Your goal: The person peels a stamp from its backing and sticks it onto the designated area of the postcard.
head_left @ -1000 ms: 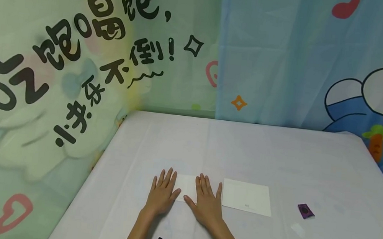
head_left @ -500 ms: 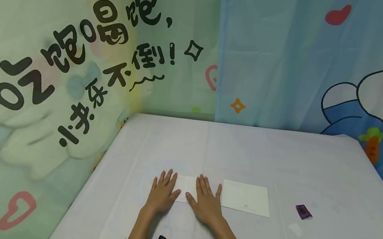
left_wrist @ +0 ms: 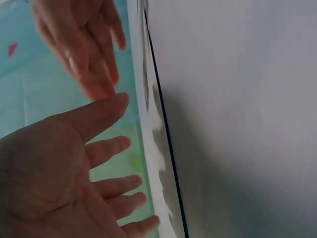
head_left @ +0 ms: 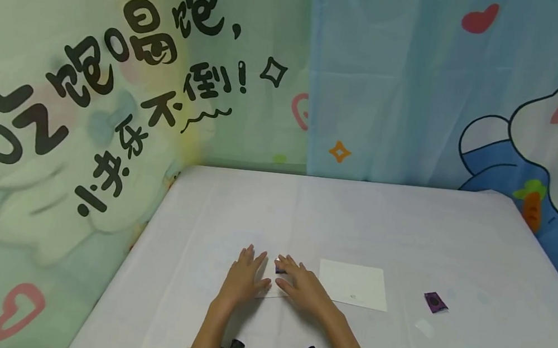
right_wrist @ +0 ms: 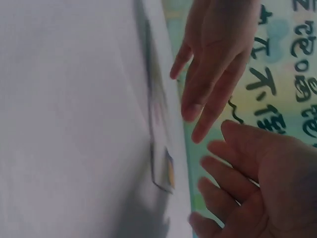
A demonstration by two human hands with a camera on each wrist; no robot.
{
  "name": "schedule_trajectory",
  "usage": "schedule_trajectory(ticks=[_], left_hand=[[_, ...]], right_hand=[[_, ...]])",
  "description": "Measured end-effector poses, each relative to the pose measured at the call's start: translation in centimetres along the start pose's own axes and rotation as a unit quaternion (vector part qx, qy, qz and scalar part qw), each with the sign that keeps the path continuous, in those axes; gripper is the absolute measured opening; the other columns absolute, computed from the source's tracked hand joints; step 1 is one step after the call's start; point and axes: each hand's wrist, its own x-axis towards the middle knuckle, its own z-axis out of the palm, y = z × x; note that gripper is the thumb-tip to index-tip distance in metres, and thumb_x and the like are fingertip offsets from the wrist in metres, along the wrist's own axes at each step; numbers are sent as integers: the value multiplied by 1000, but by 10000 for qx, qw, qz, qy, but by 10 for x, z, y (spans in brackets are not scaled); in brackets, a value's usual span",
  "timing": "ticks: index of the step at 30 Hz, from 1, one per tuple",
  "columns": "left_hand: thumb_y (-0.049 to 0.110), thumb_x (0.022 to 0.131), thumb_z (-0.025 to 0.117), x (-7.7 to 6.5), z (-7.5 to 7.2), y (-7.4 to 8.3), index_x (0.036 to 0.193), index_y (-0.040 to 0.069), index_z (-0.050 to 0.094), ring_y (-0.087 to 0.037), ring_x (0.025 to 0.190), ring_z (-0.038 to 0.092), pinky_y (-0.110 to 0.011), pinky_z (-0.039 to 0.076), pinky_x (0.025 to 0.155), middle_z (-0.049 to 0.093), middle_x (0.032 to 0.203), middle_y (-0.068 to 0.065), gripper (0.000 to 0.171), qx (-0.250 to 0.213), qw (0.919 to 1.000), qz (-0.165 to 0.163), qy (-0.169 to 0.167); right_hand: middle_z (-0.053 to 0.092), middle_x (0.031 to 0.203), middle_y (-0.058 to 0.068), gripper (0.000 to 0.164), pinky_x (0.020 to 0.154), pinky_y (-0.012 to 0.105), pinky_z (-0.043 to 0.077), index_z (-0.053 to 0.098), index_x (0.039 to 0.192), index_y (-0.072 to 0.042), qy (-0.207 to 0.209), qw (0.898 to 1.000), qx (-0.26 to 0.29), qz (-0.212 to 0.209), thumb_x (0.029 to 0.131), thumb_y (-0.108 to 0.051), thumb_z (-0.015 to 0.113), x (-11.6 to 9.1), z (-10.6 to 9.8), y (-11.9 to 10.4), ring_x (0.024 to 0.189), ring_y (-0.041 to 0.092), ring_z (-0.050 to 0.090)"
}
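My left hand [head_left: 242, 277] is held with its fingers spread over the left part of a white card [head_left: 271, 292]. Opposite it, my right hand [head_left: 306, 286] reaches in from the right, fingers loosely bent. Between the fingertips a small purple patch [head_left: 280, 268] shows at the card, partly covered by the right fingers. In the right wrist view the card's thin edge [right_wrist: 159, 183] is seen side-on, with a coloured spot near its end. Both wrist views show the hands raised a little above the white surface, neither gripping anything.
A second white card [head_left: 354, 285] with a small mark lies right of the right hand. Farther right are a small purple packet [head_left: 435, 302] and a little translucent piece [head_left: 424, 328]. Printed curtains [head_left: 242, 137] stand behind the white-covered table [head_left: 355, 220].
Both hands were flat on the table at the card; they have lifted, and the right fingers have turned leftward. The purple patch between them has come into sight.
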Motion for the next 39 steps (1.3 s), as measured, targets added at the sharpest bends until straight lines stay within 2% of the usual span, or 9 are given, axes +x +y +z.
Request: schedule_trajectory(ticks=[5, 9, 16, 19, 22, 25, 28, 34, 39], left_hand=[[28, 84, 68, 1, 14, 36, 122, 6, 58, -37, 122, 43, -47, 42, 92, 50, 129, -18, 45, -5, 9918, 835, 966], [23, 84, 68, 7, 26, 65, 117, 8, 61, -27, 113, 53, -39, 47, 87, 55, 123, -11, 37, -170, 9842, 1099, 1374], [18, 82, 70, 22, 54, 95, 122, 12, 59, -18, 112, 54, -29, 45, 90, 55, 125, -4, 42, -227, 9802, 1352, 1426], [14, 80, 71, 28, 66, 97, 127, 13, 55, -18, 118, 50, -29, 43, 92, 53, 129, -3, 49, -20, 9790, 1535, 1344], [15, 81, 71, 30, 76, 96, 132, 14, 50, -19, 124, 44, -31, 40, 96, 48, 135, -3, 55, 287, 9792, 1660, 1127], [19, 85, 67, 29, 84, 94, 137, 15, 44, -21, 129, 38, -34, 37, 99, 43, 140, -4, 57, 623, 9786, 1778, 823], [23, 90, 60, 27, 89, 94, 140, 16, 40, -22, 132, 33, -37, 35, 101, 38, 144, -3, 54, 853, 9767, 1899, 520], [29, 96, 48, 21, 91, 98, 141, 21, 38, -23, 134, 28, -41, 29, 105, 32, 147, 0, 47, 977, 9759, 1948, 100], [28, 96, 49, 18, 89, 99, 137, 21, 45, -25, 134, 29, -41, 26, 106, 35, 145, -1, 42, 954, 9769, 1910, 39]], right_hand=[[59, 123, 9, 33, 97, 49, 36, 59, 122, -8, 255, 9986, 451, 135, 92, -22, 57, -19, -24, 3, 115, 31, 52], [63, 116, 2, 29, 91, 46, 42, 62, 117, -9, 732, 9957, 413, 378, 91, -20, 59, -37, -49, 9, 110, 25, 56], [68, 104, 2, 27, 90, 52, 40, 64, 115, -13, 2090, 9749, -67, 763, 89, -18, 62, -91, -101, 50, 106, 29, 58], [69, 91, 0, 27, 69, 37, 48, 65, 114, -20, 2641, 9576, -568, 1004, 88, -16, 64, -118, -120, 77, 74, 16, 61], [67, 87, 5, 30, 51, 33, 42, 65, 115, -23, 2889, 9372, -1079, 1631, 87, -12, 64, -141, -134, 93, 58, 13, 49], [62, 108, 22, 38, 67, 48, 47, 59, 123, -16, 2552, 9308, -1133, 2359, 88, -2, 57, -157, -145, 91, 84, 36, 59], [43, 133, 24, 46, 86, 64, 34, 51, 131, -10, 2179, 9319, -1141, 2665, 87, 5, 49, -169, -148, 100, 117, 51, 38], [38, 135, 27, 43, 102, 63, 8, 48, 131, -1, 1975, 9514, -1113, 2083, 89, 7, 43, -186, -140, 120, 120, 51, 34], [43, 131, 27, 40, 102, 62, 4, 51, 128, 0, 1924, 9539, -1313, 1890, 88, 6, 49, -191, -135, 130, 122, 50, 33]])
